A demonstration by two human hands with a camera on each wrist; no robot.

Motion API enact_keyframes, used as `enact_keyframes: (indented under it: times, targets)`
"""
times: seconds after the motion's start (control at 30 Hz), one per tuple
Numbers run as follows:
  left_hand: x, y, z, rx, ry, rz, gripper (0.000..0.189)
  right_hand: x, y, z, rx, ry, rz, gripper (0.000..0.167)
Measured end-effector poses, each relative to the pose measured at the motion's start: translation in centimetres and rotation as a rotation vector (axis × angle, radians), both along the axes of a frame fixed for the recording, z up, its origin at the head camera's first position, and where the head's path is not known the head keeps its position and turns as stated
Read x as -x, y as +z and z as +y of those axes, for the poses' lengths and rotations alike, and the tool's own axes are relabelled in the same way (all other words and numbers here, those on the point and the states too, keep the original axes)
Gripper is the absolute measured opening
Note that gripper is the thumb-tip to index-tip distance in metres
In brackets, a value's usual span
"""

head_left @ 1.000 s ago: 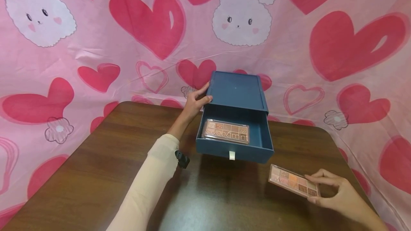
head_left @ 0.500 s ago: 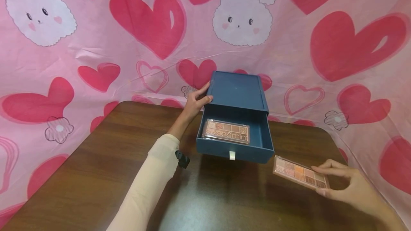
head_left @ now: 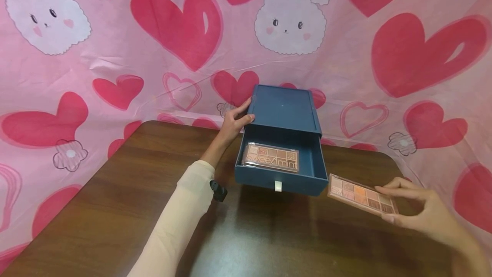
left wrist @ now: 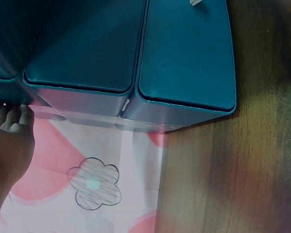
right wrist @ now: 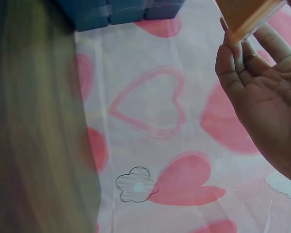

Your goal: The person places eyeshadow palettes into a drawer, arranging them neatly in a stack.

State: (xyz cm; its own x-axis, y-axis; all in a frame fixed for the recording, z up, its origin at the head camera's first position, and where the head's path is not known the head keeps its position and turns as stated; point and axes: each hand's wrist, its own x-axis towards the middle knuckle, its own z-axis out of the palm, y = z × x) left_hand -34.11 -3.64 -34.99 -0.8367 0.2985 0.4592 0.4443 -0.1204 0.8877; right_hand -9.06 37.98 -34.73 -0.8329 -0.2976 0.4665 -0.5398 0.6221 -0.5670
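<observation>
In the head view my left hand (head_left: 233,122) holds the upper left side of a blue drawer unit (head_left: 283,108), its thumb over the top edge. The left wrist view shows that hand (left wrist: 10,141) against the unit's side. The top drawer (head_left: 261,177) is pulled out, with a white pull tab on its front. Inside it lies an eyeshadow palette (head_left: 270,158) marked "sweet mint", at the left. My right hand (head_left: 420,208) pinches a second eyeshadow palette (head_left: 361,195) by its right end, tilted, beside the drawer's front right corner. That palette is partly cut off in the right wrist view.
The unit stands toward the back of a dark brown wooden table (head_left: 127,191). A pink cloth (head_left: 238,25) with hearts and rabbits hangs behind and beside it. A small black device (head_left: 219,190) sits at my left cuff.
My right hand has raised the palette and shifted it slightly right and away from me, to beside the drawer's front right corner. The left hand and the drawer have stayed put.
</observation>
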Motion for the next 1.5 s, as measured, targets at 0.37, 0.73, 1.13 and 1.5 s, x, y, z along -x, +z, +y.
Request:
enact_keyframes:
  times: [0.37, 0.73, 1.13, 1.5]
  targets:
    - [0.0, 0.0, -0.1, -0.004, -0.004, 0.003, 0.066, 0.6, 2.0, -0.3, 0.132, 0.121, -0.018, 0.064]
    - [0.1, 0.2, 0.0, 0.007, 0.004, 0.020, 0.065, 2.1, 2.3, 0.4, 0.359, 0.410, -0.007, 0.070]
    - [0.1, 0.1, 0.0, 0.018, 0.039, 0.013, 0.063, 2.5, 4.2, -1.3, 0.194, 0.223, 0.020, 0.066]
    - [0.0, 0.1, 0.0, 0.004, 0.011, -0.006, 0.064, 4.2, 5.1, -5.1, -0.004, 0.064, 0.111, 0.068]
